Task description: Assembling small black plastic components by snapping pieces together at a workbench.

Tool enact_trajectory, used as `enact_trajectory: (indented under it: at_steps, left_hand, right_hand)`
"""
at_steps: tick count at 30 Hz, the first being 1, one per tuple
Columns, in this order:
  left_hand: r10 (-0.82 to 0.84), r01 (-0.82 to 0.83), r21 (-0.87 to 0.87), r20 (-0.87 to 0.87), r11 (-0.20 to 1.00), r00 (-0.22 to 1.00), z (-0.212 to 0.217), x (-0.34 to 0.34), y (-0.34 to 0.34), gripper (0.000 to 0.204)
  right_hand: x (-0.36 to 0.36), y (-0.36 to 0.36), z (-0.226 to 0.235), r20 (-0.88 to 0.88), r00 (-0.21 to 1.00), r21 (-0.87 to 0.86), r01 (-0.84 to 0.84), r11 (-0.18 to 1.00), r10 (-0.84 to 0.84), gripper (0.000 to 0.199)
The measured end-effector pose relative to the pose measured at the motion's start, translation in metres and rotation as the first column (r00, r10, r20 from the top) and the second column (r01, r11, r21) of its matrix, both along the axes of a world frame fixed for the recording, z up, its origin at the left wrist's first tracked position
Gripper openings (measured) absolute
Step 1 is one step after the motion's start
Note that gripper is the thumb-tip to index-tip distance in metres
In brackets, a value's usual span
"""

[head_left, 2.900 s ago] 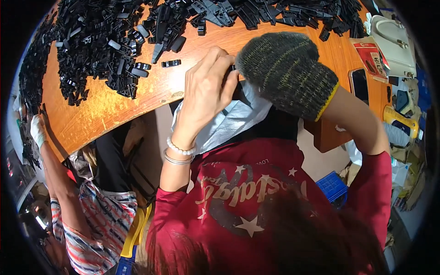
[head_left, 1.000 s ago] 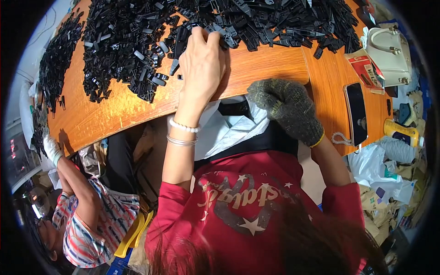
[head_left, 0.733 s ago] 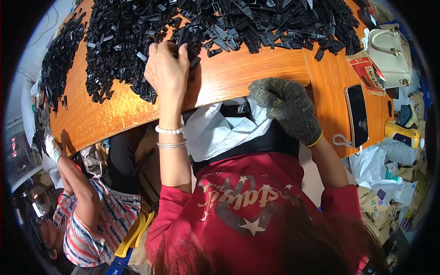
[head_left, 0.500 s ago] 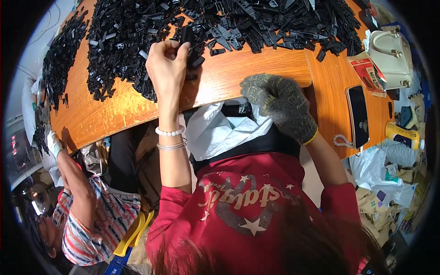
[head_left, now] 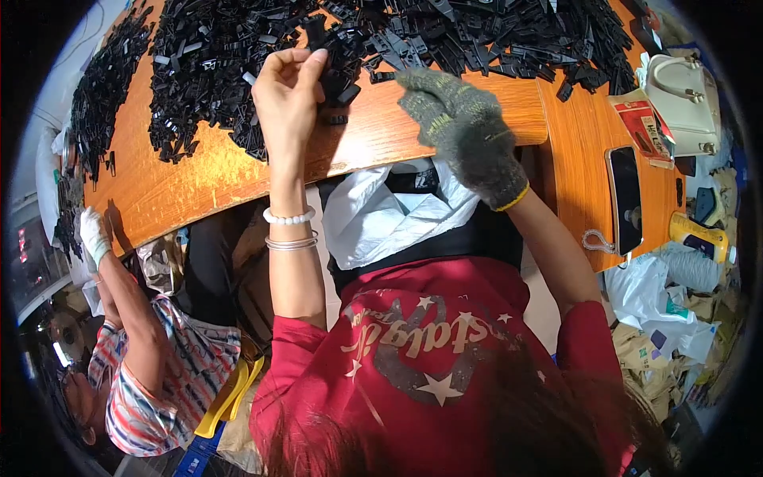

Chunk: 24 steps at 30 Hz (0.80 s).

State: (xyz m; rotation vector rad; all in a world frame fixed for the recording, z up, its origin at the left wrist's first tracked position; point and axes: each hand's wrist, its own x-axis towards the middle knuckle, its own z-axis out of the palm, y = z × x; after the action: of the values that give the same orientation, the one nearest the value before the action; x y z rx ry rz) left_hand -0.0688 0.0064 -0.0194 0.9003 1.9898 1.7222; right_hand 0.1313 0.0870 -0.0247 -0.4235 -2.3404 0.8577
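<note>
While left hand (head_left: pixel 288 94) pinches black plastic parts (head_left: pixel 338 75), gloved right hand (head_left: pixel 461 131) hovers half-open over orange table (head_left: pixel 381 139).

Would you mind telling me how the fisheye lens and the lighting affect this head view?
Head view: the orange table has an edge that bows strongly; a black vignette rings the frame; even light, the left hand casting a soft shadow; the gloved right hand is sharp.
</note>
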Motion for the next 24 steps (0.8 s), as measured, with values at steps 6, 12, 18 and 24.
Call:
enact_trajectory:
  at_steps: [6,12,18,24]
  left_hand:
    - [-0.26,0.27,-0.059,-0.523,0.961,0.812,0.021,0.032,-0.01,0.019]
    - [-0.318,0.322,-0.018,-0.217,0.946,0.923,0.016,0.036,-0.019,0.018]
    - [-0.324,0.324,0.022,0.013,0.946,0.946,-0.015,0.079,-0.017,0.014]
    - [-0.378,0.376,-0.047,-0.087,0.926,0.922,-0.022,0.081,-0.014,0.009]
  right_hand:
    - [-0.017,0.009,0.013,0.014,1.0,0.392,0.012,0.92,-0.019,0.033]
    - [0.001,0.03,-0.01,0.118,0.991,0.282,-0.094,0.955,0.063,0.037]
    - [0.025,0.022,0.009,0.122,0.989,0.301,0.046,0.953,-0.087,0.026]
    - [0.055,0.024,0.001,0.301,0.941,0.439,0.01,0.898,-0.157,0.022]
